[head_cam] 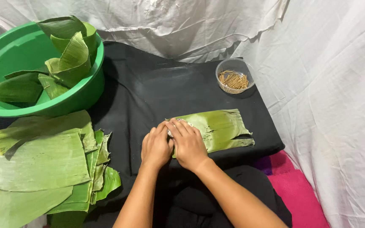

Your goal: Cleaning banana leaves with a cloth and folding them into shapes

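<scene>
A wrinkled white sheet (330, 84) hangs behind and to the right as a backdrop. A black cloth (157, 88) covers the low worktop, and a pink cloth (296, 190) lies at its lower right corner. The light is soft and even.

Left end of the folded banana leaf (218, 128) is covered by both hands; a pale bit shows between the fingers there, possibly filling, too small to tell. Left hand (156, 147) and right hand (189, 145): palms face down, grip on the leaf not visible. Far left of the leaf, the green basin (5, 59) is cut by the frame's left edge. Below the basin, the leaf stack (43, 169) runs off the left and bottom edges. Behind the leaf, sticks in the small clear bowl (235, 76) are too small to identify.
</scene>
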